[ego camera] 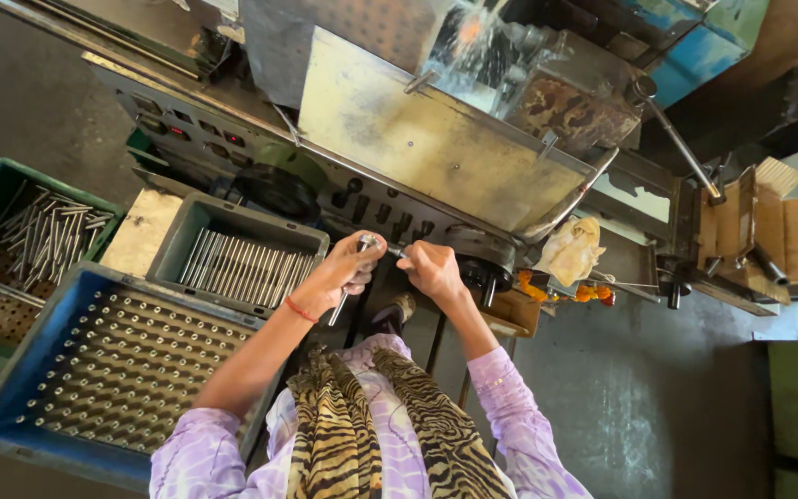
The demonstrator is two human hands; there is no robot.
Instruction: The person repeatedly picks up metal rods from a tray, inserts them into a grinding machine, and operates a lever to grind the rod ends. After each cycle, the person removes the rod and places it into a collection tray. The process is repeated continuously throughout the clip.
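gripping a steel rod (351,274) with closed left hand (344,273) and right hand (429,268) fingers, you may drop it near the machine (436,148).

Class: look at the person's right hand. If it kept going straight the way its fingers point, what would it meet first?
Probably the left hand: the right hand points at it, and a metal rod bridges the small gap between them. Depth is unclear.

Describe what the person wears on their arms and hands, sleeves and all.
Both arms wear loose lilac and white tie-dye sleeves, pushed up above the elbows so the forearms are bare. The left hand carries a thin red thread band at the wrist. The right hand shows no band or ring. Neither hand is gloved. A tiger-striped scarf hangs down the chest between the arms.
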